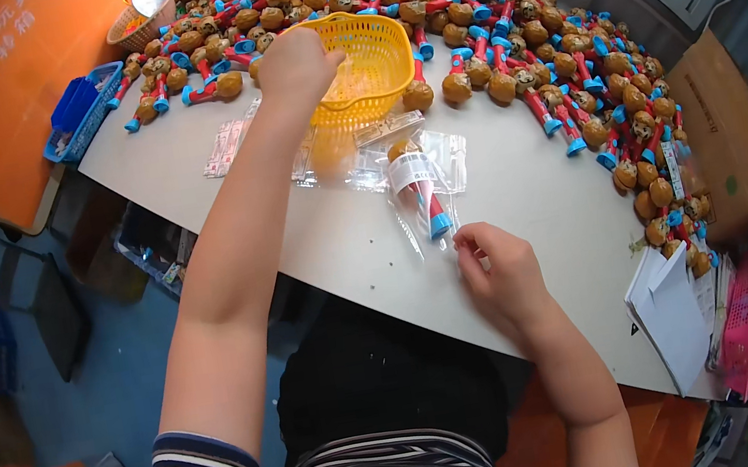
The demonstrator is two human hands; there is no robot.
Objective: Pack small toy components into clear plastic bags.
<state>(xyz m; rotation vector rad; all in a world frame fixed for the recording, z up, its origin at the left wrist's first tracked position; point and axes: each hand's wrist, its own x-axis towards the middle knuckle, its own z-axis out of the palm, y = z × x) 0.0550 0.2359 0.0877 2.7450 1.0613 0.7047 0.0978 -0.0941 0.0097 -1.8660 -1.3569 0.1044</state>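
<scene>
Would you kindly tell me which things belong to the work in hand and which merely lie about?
Apparently in the work:
yellow basket, at the left hand
bagged toy, by the right hand
loose brown-headed toys

Seemingly lying about:
cardboard box
pink basket
white papers

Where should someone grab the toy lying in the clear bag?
Probably grip the toy by its narrow blue end, through the bag, from the person's side: that end lies nearest the right hand, with the round brown head farther off.
</scene>
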